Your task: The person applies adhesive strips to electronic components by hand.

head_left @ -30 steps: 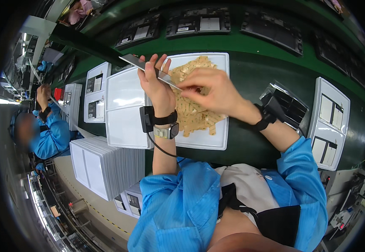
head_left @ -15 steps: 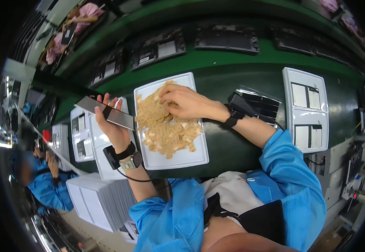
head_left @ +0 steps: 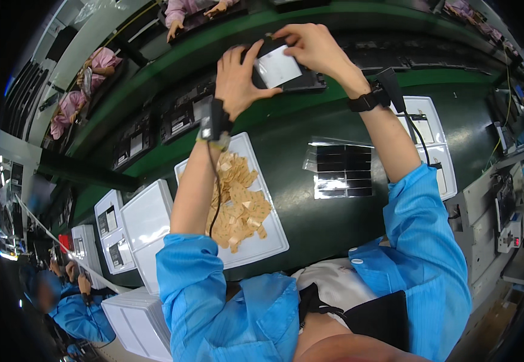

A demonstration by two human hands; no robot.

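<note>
At the far edge of the workbench, both hands reach over a flat black device (head_left: 307,82) with a white rectangular piece (head_left: 279,66) on it. My left hand (head_left: 238,78) lies at the device's left side, fingers spread and thumb stretched along the near edge of the white piece. On the right, my right hand (head_left: 317,51) has thumb and fingertips drawn together at the piece's far right corner; what they pinch is too small to make out. Below my left forearm, a white tray (head_left: 277,238) bears a pile of tan paper pieces (head_left: 241,202).
A clear sheet with black rectangular strips (head_left: 343,170) lies mid-bench. Another white tray (head_left: 443,175) stands at the right. White trays (head_left: 147,226) and a tray stack (head_left: 132,320) are at the left. Black devices (head_left: 180,117) line the green far strip. Co-workers sit across and at left.
Both hands have moved from around the tan pile to the black device at the far edge. The dark flat slab is no longer visible in my left hand. The view has shifted.
</note>
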